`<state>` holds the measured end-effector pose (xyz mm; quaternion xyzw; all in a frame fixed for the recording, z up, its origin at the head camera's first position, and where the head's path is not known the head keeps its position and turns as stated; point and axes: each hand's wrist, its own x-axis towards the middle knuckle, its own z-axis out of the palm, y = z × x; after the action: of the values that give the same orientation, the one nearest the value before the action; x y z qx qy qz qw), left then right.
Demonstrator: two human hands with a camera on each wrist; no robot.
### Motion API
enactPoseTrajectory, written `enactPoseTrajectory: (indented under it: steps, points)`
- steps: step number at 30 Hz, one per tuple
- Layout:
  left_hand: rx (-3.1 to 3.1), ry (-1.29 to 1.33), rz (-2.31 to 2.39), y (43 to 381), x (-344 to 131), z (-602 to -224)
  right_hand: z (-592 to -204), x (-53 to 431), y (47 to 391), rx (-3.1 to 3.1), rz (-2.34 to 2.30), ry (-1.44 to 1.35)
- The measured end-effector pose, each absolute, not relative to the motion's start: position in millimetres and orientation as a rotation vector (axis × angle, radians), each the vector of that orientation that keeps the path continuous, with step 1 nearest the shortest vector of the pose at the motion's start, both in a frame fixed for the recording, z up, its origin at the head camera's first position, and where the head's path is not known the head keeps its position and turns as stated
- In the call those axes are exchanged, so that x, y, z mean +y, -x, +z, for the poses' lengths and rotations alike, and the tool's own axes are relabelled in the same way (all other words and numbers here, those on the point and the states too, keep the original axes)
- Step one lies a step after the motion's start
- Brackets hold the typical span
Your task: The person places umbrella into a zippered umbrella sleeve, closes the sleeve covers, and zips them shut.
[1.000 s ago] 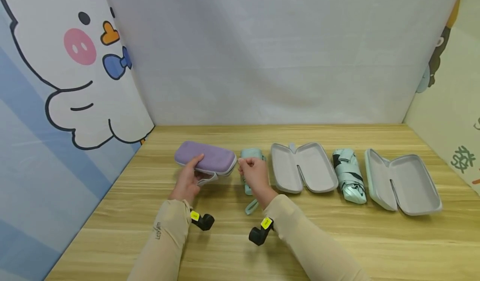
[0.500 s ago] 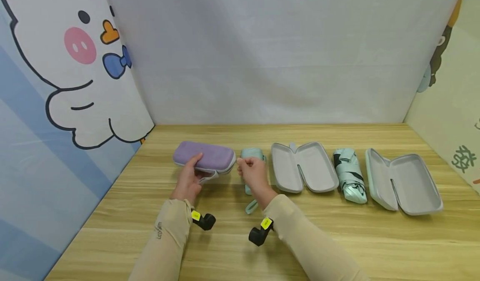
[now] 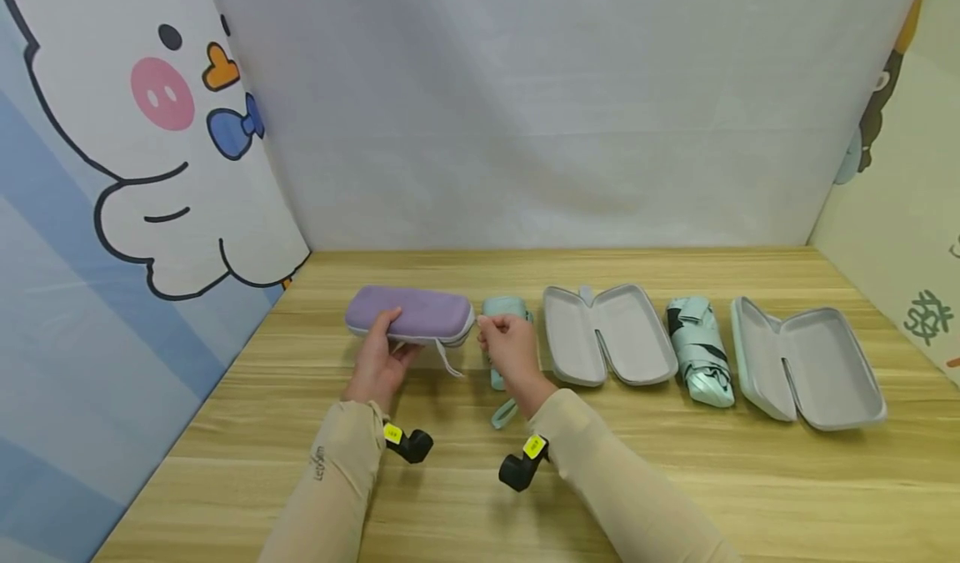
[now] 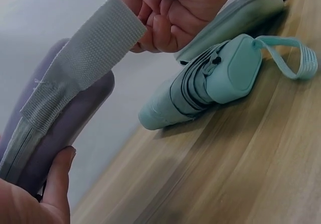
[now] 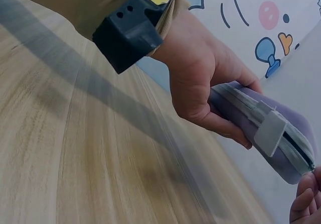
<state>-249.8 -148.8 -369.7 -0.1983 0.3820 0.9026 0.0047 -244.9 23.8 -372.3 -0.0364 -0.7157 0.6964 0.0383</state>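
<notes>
My left hand (image 3: 380, 360) grips a purple zip case (image 3: 412, 311) above the table, thumb on top and fingers beneath. The grey strap (image 4: 85, 63) on its zipped side hangs loose. At the case's right end, the curled fingers of my right hand (image 3: 510, 346) pinch the zipper pull, which they mostly hide. In the right wrist view a dark slit (image 5: 298, 146) shows in the zipper near those fingers. Just under and behind the right hand lies a folded mint umbrella (image 4: 200, 86) with a wrist loop (image 4: 293, 58).
To the right, an open case with grey lining (image 3: 626, 338) lies on the wooden table (image 3: 450, 496). Beyond it come a folded mint umbrella with dark patterning (image 3: 699, 353) and a second open case (image 3: 828, 371). A white cloth wall (image 3: 562, 129) stands behind.
The purple case has tilted a little in my left hand, and its strap has swung out to hang toward the table. My right hand stays almost in place at the case's end.
</notes>
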Motion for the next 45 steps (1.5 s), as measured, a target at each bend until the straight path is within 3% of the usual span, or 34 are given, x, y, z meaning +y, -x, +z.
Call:
enactPoseTrajectory:
  steps: [45]
  points:
    - [0.992, 0.743, 2.967, 246, -135, -366, -372, 22, 244, -2.179, 2.122, 0.119]
